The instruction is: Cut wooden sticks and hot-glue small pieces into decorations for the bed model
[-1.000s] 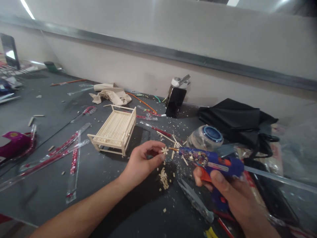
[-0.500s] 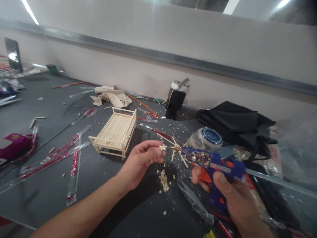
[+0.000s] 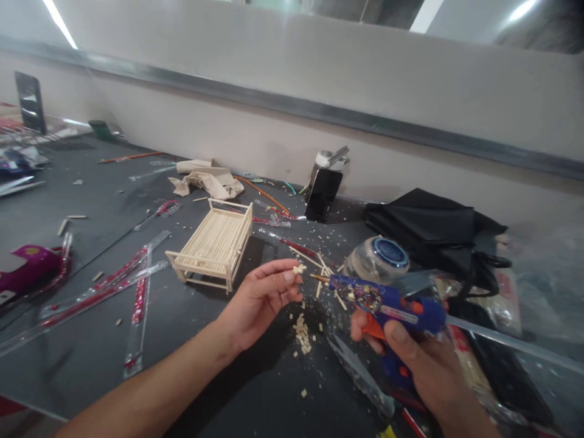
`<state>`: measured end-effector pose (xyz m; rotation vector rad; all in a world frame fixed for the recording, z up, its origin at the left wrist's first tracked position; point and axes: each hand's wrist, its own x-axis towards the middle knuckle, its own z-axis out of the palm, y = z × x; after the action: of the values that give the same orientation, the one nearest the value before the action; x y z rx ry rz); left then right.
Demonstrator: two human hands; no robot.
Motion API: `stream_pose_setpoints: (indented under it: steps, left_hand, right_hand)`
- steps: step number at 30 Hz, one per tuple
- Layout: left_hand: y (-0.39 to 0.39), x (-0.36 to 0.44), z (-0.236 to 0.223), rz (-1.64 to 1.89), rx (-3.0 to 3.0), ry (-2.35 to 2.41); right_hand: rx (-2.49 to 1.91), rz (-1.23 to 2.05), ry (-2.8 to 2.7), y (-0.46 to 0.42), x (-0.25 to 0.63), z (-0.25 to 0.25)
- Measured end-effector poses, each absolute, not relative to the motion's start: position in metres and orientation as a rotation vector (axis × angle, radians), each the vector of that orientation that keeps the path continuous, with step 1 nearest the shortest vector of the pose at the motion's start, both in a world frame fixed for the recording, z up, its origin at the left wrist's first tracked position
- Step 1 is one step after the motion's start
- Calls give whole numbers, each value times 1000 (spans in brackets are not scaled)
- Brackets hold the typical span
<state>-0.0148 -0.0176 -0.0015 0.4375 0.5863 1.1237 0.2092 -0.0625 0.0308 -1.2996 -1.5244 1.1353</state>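
Note:
My left hand (image 3: 261, 299) pinches a tiny pale wooden flower piece (image 3: 298, 268) between thumb and fingertips, just above the dark table (image 3: 191, 340). My right hand (image 3: 422, 365) grips a blue hot glue gun (image 3: 387, 304) with an orange trigger; its nozzle points left, a little to the right of the flower piece. A clear glue stick (image 3: 515, 344) sticks out of the gun's back. Below my left hand lies a small heap of cut wooden bits (image 3: 302, 333). A miniature wooden bed (image 3: 214, 244) stands to the left of the hand.
A clear jar with a blue lid (image 3: 378, 258) lies behind the glue gun. Black folded fabric (image 3: 438, 225) and a black phone propped on a stand (image 3: 323, 191) sit by the wall. Red strips in clear sleeves (image 3: 114, 283), crumpled beige cloth (image 3: 205, 177) and a magenta object (image 3: 27, 261) lie left.
My left hand has turned the flower piece slightly and drawn it a little up and left. The glue gun has dipped slightly and stays close to it.

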Motion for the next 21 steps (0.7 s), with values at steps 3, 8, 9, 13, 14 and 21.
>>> stream_pose_setpoints:
  steps: [3,8,9,13,14,21]
  left_hand:
    - [-18,-14,-2,1147,433,561]
    - [-19,-13,-2,1117,440,544]
    - [-20,-12,-2,1108,448,546]
    - [-21,-12,-3,1080,467,556]
    - [-21,-12,-3,1074,467,553]
    - [-20,-13,-4,1078,451,555]
  right_hand:
    - [-1302,1152,-1523,-62,210,29]
    - [-1279,1156,-1518,-63,211,26]
    - [-1287,1153,-1513,-63,211,26]
    - [-1313,1149,-1509,-63,213,24]
    - [-1309,1141,-1515,-63,213,24]
    - [-1318,1102,-1546,-62,214,26]
